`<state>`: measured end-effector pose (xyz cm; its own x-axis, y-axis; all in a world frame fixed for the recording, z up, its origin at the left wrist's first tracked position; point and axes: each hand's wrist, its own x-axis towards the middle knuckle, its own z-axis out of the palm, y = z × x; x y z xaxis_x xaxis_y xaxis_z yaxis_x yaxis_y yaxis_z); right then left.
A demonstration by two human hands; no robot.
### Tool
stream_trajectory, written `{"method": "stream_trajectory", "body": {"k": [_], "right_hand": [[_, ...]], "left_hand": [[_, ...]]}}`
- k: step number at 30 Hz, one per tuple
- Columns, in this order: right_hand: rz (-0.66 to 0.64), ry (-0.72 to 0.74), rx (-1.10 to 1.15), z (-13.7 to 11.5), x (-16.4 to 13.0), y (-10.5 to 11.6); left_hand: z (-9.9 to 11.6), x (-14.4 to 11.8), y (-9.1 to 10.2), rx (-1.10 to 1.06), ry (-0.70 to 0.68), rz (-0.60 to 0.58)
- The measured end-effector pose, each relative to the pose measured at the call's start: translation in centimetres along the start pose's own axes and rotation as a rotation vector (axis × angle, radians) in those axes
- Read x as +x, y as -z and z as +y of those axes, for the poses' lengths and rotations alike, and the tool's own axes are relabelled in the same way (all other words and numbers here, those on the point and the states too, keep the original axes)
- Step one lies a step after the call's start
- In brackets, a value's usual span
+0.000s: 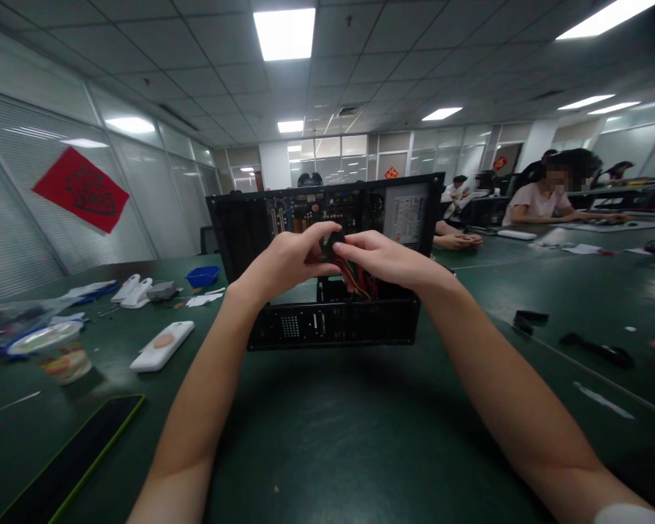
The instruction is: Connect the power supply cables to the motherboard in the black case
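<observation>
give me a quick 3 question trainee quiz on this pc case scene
1. True or false: both hands meet at a black connector with coloured wires above the open computer case.
2. Which lies nearest the left forearm: A blue tray, B white oblong case, C red paper on the wall?
3. What colour is the table top?

Key
1. True: left hand and right hand pinch the connector over the computer case.
2. B, the white oblong case.
3. Dark green, the table.

I see the open computer case (332, 320) at table (360, 437) centre, both hands meeting above it; the phone (68, 466) lies near left, the tray (203, 276) behind it. Two clips (594, 349) lie right of the case.
</observation>
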<state>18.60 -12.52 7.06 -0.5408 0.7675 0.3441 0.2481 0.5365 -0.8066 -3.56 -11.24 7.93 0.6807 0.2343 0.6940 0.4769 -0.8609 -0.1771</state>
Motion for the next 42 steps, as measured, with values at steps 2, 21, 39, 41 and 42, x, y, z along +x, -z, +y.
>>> {"method": "stream_trajectory", "body": {"k": [2, 21, 39, 41, 42], "right_hand": [[-0.005, -0.006, 0.022, 0.2, 0.1, 0.0], [0.176, 0.145, 0.087, 0.5, 1.4, -1.3], [0.305, 0.063, -1.021, 9.8, 5.1, -0.6], [0.212, -0.06, -1.037, 11.1, 5.1, -0.1], [0.185, -0.084, -1.04, 11.6, 5.1, 0.2]], "left_hand": [[0.0, 0.0, 0.0, 0.028, -0.004, -0.008], [0.9, -0.2, 0.0, 0.202, -0.004, 0.111], [-6.4, -0.9, -8.5, 0.074, 0.238, -0.119], [-7.8, -0.6, -9.9, 0.065, 0.263, -0.293], [-8.5, -0.5, -10.5, 0.069, 0.266, -0.378]]}}
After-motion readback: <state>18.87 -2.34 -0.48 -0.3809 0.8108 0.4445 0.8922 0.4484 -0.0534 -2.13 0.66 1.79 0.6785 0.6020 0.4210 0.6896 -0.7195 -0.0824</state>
